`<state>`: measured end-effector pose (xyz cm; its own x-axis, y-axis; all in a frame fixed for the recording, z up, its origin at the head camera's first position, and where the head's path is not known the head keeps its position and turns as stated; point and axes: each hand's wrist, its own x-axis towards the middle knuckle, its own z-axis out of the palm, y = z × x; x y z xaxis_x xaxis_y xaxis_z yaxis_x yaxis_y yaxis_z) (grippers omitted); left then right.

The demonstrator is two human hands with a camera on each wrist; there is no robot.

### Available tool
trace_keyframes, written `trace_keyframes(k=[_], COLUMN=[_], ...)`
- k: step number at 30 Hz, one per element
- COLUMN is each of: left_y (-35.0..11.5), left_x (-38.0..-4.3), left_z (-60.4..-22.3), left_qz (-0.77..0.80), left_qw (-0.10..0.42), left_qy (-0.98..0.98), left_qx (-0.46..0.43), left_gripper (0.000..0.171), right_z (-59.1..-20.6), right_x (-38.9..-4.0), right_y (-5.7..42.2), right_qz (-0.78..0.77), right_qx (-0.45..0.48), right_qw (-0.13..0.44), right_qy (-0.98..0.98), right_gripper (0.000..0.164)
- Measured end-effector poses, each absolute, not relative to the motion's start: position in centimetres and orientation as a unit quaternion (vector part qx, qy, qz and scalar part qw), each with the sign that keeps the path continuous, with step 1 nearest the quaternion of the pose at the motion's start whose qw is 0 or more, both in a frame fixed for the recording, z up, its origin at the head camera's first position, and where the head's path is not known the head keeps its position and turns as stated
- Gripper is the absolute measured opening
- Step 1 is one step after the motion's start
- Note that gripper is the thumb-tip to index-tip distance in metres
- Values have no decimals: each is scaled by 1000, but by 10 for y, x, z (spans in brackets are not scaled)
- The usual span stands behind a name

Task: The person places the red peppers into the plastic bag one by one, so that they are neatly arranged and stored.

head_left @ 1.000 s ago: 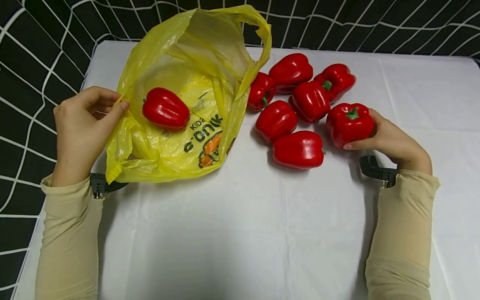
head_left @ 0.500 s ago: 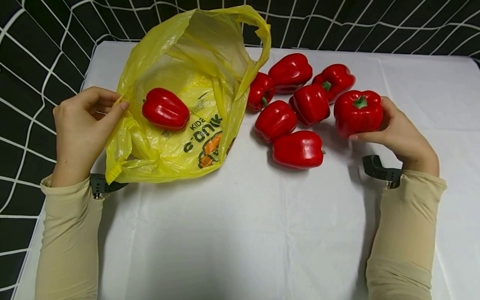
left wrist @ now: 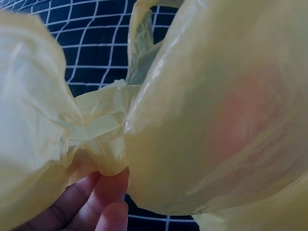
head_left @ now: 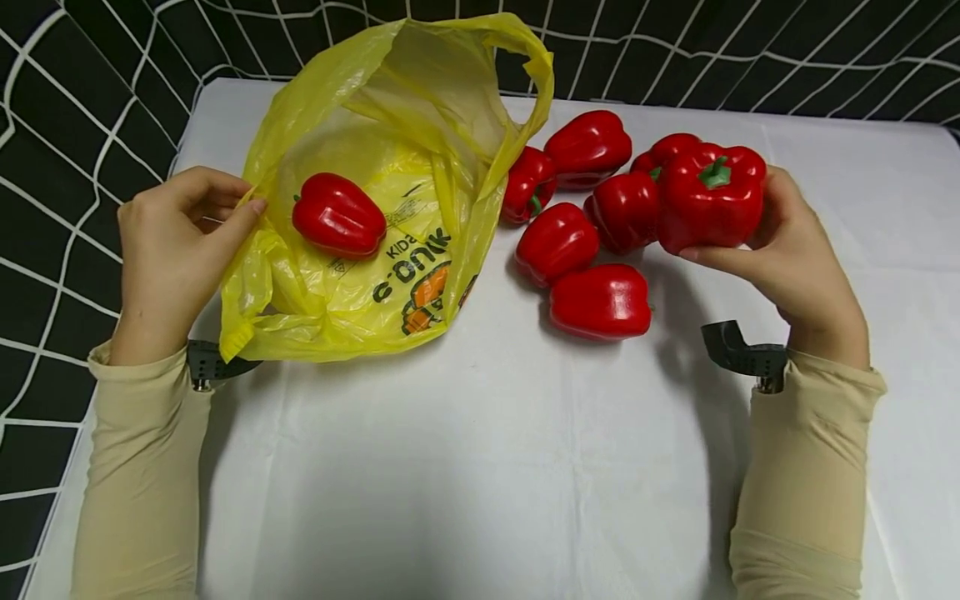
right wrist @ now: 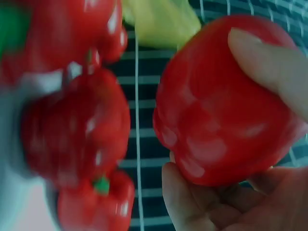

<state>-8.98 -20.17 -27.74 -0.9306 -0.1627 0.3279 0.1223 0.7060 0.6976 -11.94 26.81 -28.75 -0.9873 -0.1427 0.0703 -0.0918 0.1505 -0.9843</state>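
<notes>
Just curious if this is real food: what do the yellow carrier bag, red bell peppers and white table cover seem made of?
Yellow carrier bag: thin, glossy plastic film; crinkled, with red showing through in the left wrist view.
Red bell peppers: smooth, shiny; perhaps plastic or foam, though real skin could look similar.
White table cover: matte, faintly creased, probably cloth.

1. We see the left sleeve (head_left: pixel 142 475) and the right sleeve (head_left: pixel 806 483), both plain beige and softly wrinkled.
2. We notice the left mount (head_left: pixel 210 362) and the right mount (head_left: pixel 738 355), black and hooked in shape, each with a small silvery piece (head_left: pixel 201 384) below.
3. The left hand (head_left: pixel 176 250) and the right hand (head_left: pixel 802 267), we observe, are bare.
</notes>
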Motion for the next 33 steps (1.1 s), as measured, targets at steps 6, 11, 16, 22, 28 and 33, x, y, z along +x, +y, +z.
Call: trace_keyframes(k=[6,11,16,22,28,33], left_y=[-202,-200,-201,-201,-200,-201], left_x=[-91,-92,-91,-91,-91,-91], left_z=[-277,-276,-275,-274,-274,-274], left_qz=[-387,-393,-395,-393,-391,-391], left_qw=[188,181,180,180,175,173], left_qy=[-902,-902,-901,-902,-903,-904], left_qx=[9,7,6,6,8,10], left_gripper=[20,21,21,22,22,22], right_z=[-279,-272,-264,-267,-270,-277], right_x=[-113,-108,-108,-111,-112,-113], right_y=[230,194,159,129,102,77], right_qz=[-572,-484,-471,-465,-464,-462], right_qx=[-120,-143,-172,-221,-251,-276], right_qw=[17,53,89,89,108,135], right_qy=[811,862,861,852,843,832], right_gripper=[77,78,77,77,82,81])
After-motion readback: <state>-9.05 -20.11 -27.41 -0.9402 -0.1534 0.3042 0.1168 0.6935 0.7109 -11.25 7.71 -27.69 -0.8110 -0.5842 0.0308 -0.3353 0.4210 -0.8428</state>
